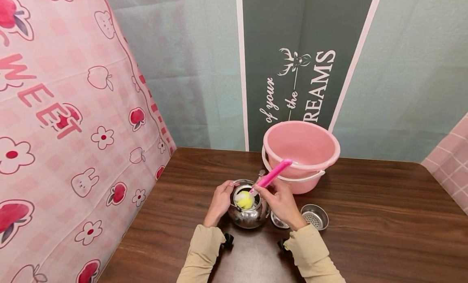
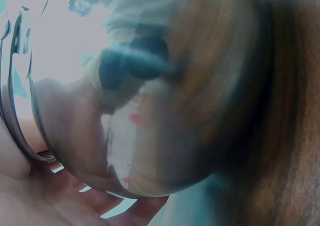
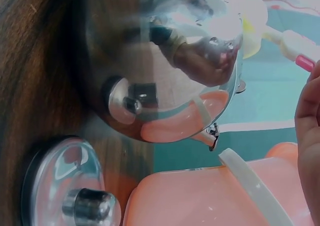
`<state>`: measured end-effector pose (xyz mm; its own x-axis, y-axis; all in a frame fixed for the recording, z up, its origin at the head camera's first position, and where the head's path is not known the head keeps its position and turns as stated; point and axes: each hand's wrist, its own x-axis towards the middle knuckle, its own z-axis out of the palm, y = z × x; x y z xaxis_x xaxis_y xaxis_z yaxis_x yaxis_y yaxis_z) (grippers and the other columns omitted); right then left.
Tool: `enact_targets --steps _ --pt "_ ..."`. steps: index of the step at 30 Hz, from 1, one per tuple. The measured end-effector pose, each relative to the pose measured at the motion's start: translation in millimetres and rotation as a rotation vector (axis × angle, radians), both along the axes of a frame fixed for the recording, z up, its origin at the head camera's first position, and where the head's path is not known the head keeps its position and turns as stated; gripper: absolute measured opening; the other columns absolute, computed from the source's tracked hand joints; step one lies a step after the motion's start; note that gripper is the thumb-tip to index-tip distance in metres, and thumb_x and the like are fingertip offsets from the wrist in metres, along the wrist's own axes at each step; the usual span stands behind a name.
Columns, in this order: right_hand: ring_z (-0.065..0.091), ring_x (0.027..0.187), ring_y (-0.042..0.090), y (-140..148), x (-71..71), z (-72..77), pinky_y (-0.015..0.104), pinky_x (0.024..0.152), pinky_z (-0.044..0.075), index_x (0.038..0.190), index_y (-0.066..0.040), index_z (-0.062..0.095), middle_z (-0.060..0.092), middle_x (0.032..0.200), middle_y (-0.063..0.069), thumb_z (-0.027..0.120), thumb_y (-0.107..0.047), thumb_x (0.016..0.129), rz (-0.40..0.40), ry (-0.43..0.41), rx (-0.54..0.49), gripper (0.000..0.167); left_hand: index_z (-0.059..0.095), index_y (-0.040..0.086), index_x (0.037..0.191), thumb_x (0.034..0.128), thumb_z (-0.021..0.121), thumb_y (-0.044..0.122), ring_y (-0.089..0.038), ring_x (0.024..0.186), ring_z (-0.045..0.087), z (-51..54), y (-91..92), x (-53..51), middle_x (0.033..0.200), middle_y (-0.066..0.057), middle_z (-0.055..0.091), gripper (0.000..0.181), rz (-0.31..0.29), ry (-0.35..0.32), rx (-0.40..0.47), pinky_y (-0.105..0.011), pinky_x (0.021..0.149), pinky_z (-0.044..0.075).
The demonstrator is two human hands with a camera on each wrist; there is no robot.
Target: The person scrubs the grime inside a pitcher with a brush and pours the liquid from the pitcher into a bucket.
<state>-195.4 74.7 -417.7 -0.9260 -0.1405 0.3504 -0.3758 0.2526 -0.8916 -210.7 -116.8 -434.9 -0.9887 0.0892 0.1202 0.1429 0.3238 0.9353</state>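
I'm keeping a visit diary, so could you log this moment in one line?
left hand: holds kettle | right hand: grips brush | brush head: at kettle's mouth | lid, strainer: on table

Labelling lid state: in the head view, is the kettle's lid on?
No, the kettle is open on top, with a yellow-and-white sponge head at its mouth, and the lid lies on the table beside it.

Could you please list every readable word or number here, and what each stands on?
"of your": the dark green fabric panel.
"the": same panel.
"REAMS": same panel, its lower end meeting the round pink plastic basin.
"WEET": the pink apple-print fabric; a partial letter precedes it.
None legible on the shiny round metal pot.
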Motion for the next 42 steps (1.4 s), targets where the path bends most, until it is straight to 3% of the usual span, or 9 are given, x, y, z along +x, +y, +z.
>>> enact_targets --steps 5,16,23,30,42 --pt "0.052 0.064 0.005 -4 8.5 18.4 0.022 0.058 0.046 0.096 -0.003 0.067 0.066 0.077 0.015 0.067 -0.007 0.088 0.012 0.037 0.000 0.008 0.064 -0.010 0.111 0.1026 0.036 0.007 -0.038 0.115 0.058 8.3 1.0 5.8 0.113 -0.025 0.066 0.034 -0.001 -0.002 -0.003 -0.045 0.101 0.043" --pt "0.053 0.067 0.007 -9 6.8 22.9 0.022 0.061 0.047 0.097 -0.004 0.066 0.066 0.080 0.009 0.067 -0.009 0.089 0.029 0.067 0.011 0.010 0.064 -0.009 0.109 0.1027 0.035 0.007 -0.036 0.114 0.058 5.6 2.4 4.3 0.112 -0.025 0.066 0.034 0.018 -0.005 -0.007 -0.045 0.101 0.042" --pt "0.054 0.074 0.008 -7 -8.9 -2.5 0.022 0.064 0.047 0.099 -0.006 0.067 0.067 0.086 0.003 0.069 -0.015 0.088 0.037 0.094 0.031 0.015 0.068 0.003 0.109 0.1034 0.037 0.017 -0.026 0.116 0.058 -34.9 -3.1 -17.1 0.114 -0.013 0.069 0.034 0.032 -0.004 -0.024 -0.042 0.102 0.042" --pt "0.056 0.079 0.008 -7 -6.5 3.1 0.023 0.069 0.048 0.101 -0.006 0.068 0.068 0.088 0.000 0.070 -0.021 0.088 0.043 0.138 0.095 0.020 0.069 0.004 0.107 0.1034 0.037 0.017 -0.025 0.115 0.059 -35.1 -3.8 -17.4 0.113 -0.012 0.070 0.034 0.039 0.000 -0.030 -0.040 0.101 0.043" --pt "0.059 0.087 0.009 -4 -6.2 9.2 0.024 0.072 0.052 0.103 -0.010 0.069 0.072 0.098 0.003 0.068 -0.017 0.089 0.093 0.171 0.171 0.015 0.069 0.002 0.103 0.1028 0.039 0.016 -0.025 0.107 0.061 -34.5 -5.0 -18.4 0.107 -0.014 0.071 0.033 0.044 0.034 -0.040 -0.036 0.095 0.045"
